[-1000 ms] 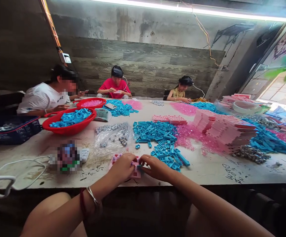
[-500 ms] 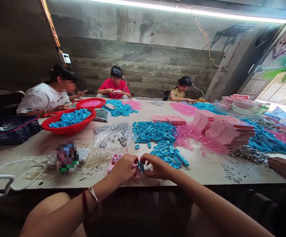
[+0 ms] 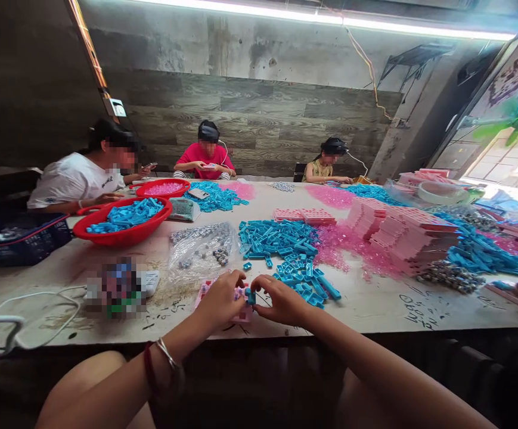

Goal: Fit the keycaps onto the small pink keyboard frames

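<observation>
The right grip [image 3: 281,300] pinches a blue piece [image 3: 250,297] by the pink panel [image 3: 204,288] — left grip [image 3: 223,296] just leftward, hold unclear.

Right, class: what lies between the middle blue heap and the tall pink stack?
In the head view, loose pink pieces lie between the blue heap and the pink stack.

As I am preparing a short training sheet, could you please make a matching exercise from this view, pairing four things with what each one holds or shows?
1. Right hand
2. Nearer red basin
3. Farther red basin
4. Plastic bag

A. Holds loose pink pieces
B. Is see-through, with metallic-looking bits showing
C. Holds a small blue piece
D. Holds a heap of blue pieces

Pairs: 1-C; 2-D; 3-A; 4-B
</observation>
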The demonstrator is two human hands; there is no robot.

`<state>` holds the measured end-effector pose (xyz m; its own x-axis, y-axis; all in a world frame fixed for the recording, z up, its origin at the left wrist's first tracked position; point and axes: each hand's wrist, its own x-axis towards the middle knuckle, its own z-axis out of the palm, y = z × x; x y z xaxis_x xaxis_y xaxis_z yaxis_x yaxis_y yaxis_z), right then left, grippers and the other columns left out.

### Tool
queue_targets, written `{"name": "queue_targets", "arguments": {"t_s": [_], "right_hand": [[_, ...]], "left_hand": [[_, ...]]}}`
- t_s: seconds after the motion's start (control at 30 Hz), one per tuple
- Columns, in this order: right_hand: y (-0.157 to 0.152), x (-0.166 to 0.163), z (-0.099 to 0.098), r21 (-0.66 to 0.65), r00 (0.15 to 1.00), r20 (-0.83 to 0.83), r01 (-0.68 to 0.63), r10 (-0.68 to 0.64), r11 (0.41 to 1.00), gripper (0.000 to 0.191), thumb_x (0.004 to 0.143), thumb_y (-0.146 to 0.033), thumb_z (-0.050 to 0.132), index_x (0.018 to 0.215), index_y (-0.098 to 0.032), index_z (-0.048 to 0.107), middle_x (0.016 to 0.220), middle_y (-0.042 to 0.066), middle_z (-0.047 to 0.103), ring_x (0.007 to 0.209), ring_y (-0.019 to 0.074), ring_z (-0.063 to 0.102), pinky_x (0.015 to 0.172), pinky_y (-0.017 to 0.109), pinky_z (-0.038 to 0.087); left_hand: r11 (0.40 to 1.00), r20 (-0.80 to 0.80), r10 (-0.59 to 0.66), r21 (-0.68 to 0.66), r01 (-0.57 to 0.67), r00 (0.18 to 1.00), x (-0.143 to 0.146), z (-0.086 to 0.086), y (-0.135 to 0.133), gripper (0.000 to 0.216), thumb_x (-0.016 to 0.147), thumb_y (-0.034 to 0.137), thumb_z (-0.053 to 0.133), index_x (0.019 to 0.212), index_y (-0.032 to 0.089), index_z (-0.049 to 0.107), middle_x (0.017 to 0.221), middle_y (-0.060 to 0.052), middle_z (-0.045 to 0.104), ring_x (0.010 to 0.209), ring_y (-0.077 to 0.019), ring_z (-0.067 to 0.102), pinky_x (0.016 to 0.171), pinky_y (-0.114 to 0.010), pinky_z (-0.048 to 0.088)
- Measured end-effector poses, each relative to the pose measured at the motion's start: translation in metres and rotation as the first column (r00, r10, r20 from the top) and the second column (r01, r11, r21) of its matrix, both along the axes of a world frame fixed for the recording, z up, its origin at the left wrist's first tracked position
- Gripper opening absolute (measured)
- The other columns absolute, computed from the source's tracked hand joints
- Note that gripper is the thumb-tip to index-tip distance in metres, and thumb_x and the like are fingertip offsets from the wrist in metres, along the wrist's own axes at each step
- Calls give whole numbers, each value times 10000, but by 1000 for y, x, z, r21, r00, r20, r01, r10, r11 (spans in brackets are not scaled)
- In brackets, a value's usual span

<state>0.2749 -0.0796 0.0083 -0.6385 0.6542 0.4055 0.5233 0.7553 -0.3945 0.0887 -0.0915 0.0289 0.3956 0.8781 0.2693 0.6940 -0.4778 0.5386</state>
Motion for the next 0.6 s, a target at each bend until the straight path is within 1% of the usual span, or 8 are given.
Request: {"name": "queue_targets", "arguments": {"t_s": [0.07,0.13,0.2,0.33,0.47,0.6], "right_hand": [[0,-3,-2,32,1000,16,6,-7,999,221,711,-167,580,916,-191,499,923,64,572,898,198,520,770,317,446],[1,-6,-2,47,999,36,9,-10,999,185,725,-183,587,897,-190,521,925,68,587,921,207,527,788,326,446],[1,-7,-2,50,999,51,4,-6,999,159,735,-195,592,885,-190,539,924,68,601,928,209,534,796,328,449],[1,-8,-1,44,998,65,-13,10,999,172,742,-211,609,908,-188,569,952,77,618,941,211,544,805,331,459],[2,-6,-1,55,998,42,-38,36,998,119,755,-229,627,867,-194,610,946,72,630,950,201,551,814,322,462],[3,-4,-3,67,997,43,-72,69,995,62,775,-229,620,820,-193,641,946,64,634,925,180,568,792,292,470]], "left_hand": [[1000,-26,-9,11,9,1000,-2,2,1,203,686,118,490,870,174,555,896,-49,607,891,-192,550,790,-299,416],[1000,-65,-13,27,15,998,-2,1,2,169,699,122,475,826,168,576,885,-54,611,901,-197,545,797,-302,411],[999,-100,-15,28,18,995,-2,0,1,175,706,123,466,822,167,589,883,-53,615,906,-199,541,801,-302,410],[999,-149,-17,28,21,989,-1,-3,-1,180,701,127,476,826,163,600,886,-56,617,893,-199,538,802,-301,410],[998,-161,-49,41,57,986,-2,-3,-3,164,696,153,515,823,164,617,882,-51,618,888,-198,538,811,-292,406],[997,-159,-73,12,76,985,-3,-3,-3,167,706,146,521,819,161,642,883,-47,630,904,-196,539,817,-284,403]]}}
